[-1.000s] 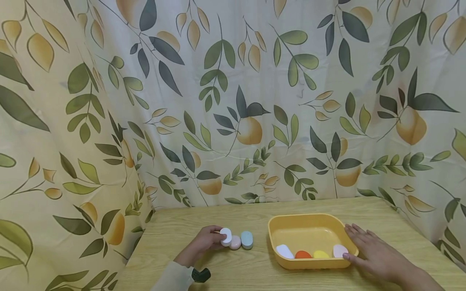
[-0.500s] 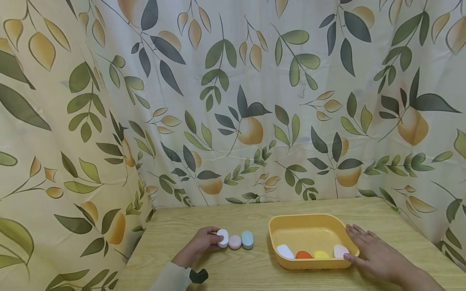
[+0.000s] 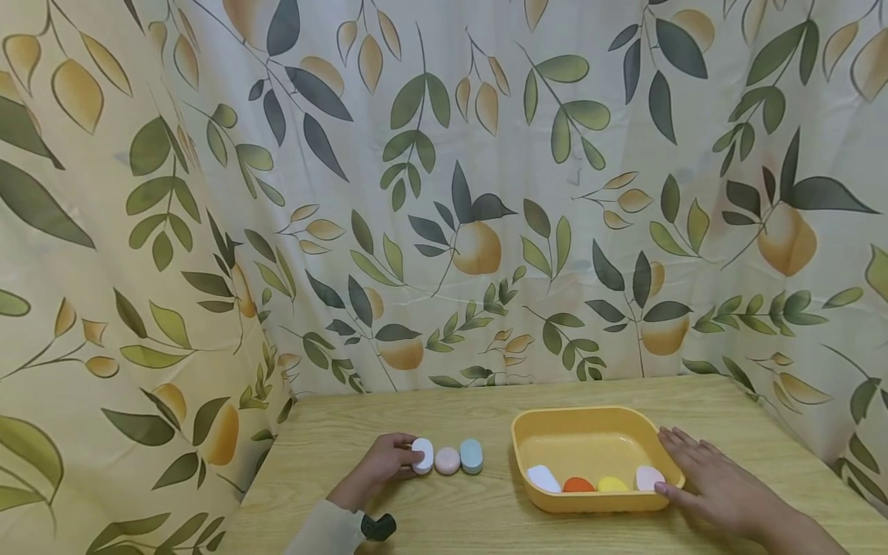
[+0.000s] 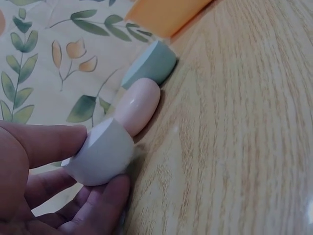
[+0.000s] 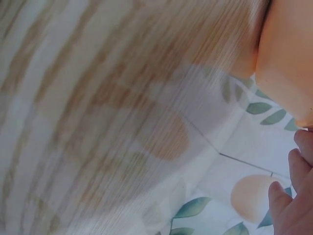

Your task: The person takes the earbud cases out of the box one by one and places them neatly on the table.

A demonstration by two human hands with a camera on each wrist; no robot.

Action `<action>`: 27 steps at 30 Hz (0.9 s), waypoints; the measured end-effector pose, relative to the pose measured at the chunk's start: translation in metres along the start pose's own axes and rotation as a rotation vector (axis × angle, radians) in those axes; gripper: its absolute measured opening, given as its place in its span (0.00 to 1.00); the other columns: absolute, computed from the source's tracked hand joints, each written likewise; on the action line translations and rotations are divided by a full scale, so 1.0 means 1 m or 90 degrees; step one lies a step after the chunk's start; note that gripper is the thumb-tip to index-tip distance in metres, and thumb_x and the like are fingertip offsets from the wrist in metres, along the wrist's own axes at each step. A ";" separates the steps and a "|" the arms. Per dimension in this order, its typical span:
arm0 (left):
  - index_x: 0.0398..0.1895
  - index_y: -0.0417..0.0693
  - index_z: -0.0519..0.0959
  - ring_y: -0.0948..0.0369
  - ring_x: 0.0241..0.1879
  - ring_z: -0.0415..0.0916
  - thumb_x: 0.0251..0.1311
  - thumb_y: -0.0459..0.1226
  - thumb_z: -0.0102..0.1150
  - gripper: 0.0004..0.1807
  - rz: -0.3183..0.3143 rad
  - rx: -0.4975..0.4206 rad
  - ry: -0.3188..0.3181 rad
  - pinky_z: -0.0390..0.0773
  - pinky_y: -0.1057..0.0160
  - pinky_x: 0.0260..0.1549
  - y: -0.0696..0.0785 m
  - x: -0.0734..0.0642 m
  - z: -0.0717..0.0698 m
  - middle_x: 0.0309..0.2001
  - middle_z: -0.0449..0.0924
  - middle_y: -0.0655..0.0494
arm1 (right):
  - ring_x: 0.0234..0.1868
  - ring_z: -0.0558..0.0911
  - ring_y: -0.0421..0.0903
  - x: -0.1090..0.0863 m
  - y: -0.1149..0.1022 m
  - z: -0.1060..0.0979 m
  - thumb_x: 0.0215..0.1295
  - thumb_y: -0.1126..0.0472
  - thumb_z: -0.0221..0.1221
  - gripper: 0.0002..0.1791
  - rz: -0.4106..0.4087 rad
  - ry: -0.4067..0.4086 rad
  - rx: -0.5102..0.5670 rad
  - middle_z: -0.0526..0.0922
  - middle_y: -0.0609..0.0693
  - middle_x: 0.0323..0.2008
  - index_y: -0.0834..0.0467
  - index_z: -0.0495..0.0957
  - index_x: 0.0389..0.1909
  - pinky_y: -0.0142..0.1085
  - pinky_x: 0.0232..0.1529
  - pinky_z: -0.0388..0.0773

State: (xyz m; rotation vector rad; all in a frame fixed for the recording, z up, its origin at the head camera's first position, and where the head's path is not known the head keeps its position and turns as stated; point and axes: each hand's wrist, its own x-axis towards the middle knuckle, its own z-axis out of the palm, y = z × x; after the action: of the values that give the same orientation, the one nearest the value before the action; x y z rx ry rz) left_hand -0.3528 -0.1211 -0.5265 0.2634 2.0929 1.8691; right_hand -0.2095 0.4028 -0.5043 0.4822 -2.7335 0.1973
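Light woodgrain worktop (image 3: 451, 528), with an orangey-yellow tray (image 3: 583, 443) sitting on it, plus a blue-green block (image 3: 471, 456) and a pink block (image 3: 447, 461) side by side. Can't tell if the white block (image 4: 105, 156) touches down.

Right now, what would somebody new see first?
Probably the leafy curtain, filling most of the head view behind the table. Next, the yellow tray on the table's right side, with the right hand at its edge. Left of it, the left hand pinches a white piece, lined up with a pink piece and a blue-green piece.

Curtained-off nook | room type unclear | fruit-print curtain (image 3: 486, 169) | wood-grain table (image 3: 451, 516)
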 end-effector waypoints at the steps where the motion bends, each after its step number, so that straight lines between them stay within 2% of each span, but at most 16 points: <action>1: 0.58 0.22 0.68 0.54 0.39 0.80 0.60 0.27 0.63 0.26 0.001 0.004 0.001 0.83 0.55 0.40 0.000 0.000 0.000 0.44 0.76 0.42 | 0.67 0.30 0.23 0.000 0.000 0.000 0.65 0.40 0.59 0.42 -0.002 0.003 -0.001 0.67 0.63 0.66 0.68 0.63 0.68 0.21 0.62 0.20; 7: 0.58 0.23 0.69 0.57 0.38 0.79 0.59 0.28 0.64 0.26 0.004 0.042 0.011 0.83 0.56 0.38 0.001 0.002 0.002 0.43 0.75 0.43 | 0.67 0.30 0.23 0.001 -0.001 -0.001 0.66 0.40 0.58 0.42 0.002 -0.005 0.004 0.66 0.64 0.67 0.68 0.63 0.68 0.21 0.62 0.20; 13: 0.52 0.25 0.74 0.58 0.36 0.79 0.57 0.27 0.65 0.21 -0.007 0.088 0.028 0.83 0.58 0.36 0.004 0.000 0.005 0.40 0.76 0.45 | 0.65 0.29 0.22 0.002 -0.002 -0.001 0.66 0.39 0.57 0.43 0.013 -0.018 0.016 0.65 0.64 0.67 0.68 0.63 0.68 0.20 0.61 0.20; 14: 0.52 0.26 0.75 0.59 0.35 0.79 0.57 0.27 0.65 0.20 -0.010 0.098 0.034 0.83 0.58 0.36 0.005 0.000 0.006 0.40 0.76 0.46 | 0.68 0.30 0.25 0.002 -0.002 -0.001 0.66 0.39 0.57 0.43 0.014 -0.021 0.017 0.65 0.64 0.67 0.68 0.63 0.68 0.21 0.62 0.20; 17: 0.51 0.26 0.75 0.58 0.36 0.79 0.57 0.28 0.65 0.20 -0.015 0.120 0.047 0.83 0.58 0.36 0.006 0.000 0.007 0.40 0.76 0.46 | 0.68 0.30 0.26 0.001 -0.002 -0.001 0.66 0.40 0.57 0.43 0.012 -0.020 0.018 0.65 0.64 0.67 0.69 0.63 0.68 0.21 0.62 0.20; 23: 0.50 0.25 0.75 0.56 0.37 0.79 0.57 0.28 0.65 0.19 0.001 0.134 0.044 0.83 0.59 0.35 0.010 -0.003 0.009 0.40 0.77 0.44 | 0.65 0.29 0.22 0.002 -0.001 -0.001 0.66 0.40 0.57 0.43 0.009 -0.020 0.017 0.65 0.64 0.67 0.69 0.62 0.69 0.20 0.62 0.19; 27: 0.49 0.26 0.76 0.58 0.37 0.79 0.57 0.30 0.66 0.19 0.002 0.148 0.052 0.83 0.61 0.35 0.012 -0.004 0.010 0.40 0.78 0.46 | 0.65 0.29 0.22 0.001 0.000 -0.001 0.66 0.40 0.57 0.43 0.008 -0.017 0.018 0.65 0.65 0.67 0.69 0.62 0.69 0.20 0.62 0.19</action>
State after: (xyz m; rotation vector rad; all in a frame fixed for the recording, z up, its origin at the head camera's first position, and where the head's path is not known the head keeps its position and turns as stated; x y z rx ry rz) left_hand -0.3463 -0.1116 -0.5148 0.2463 2.3682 1.6641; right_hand -0.2103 0.4021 -0.5031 0.4778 -2.7647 0.2337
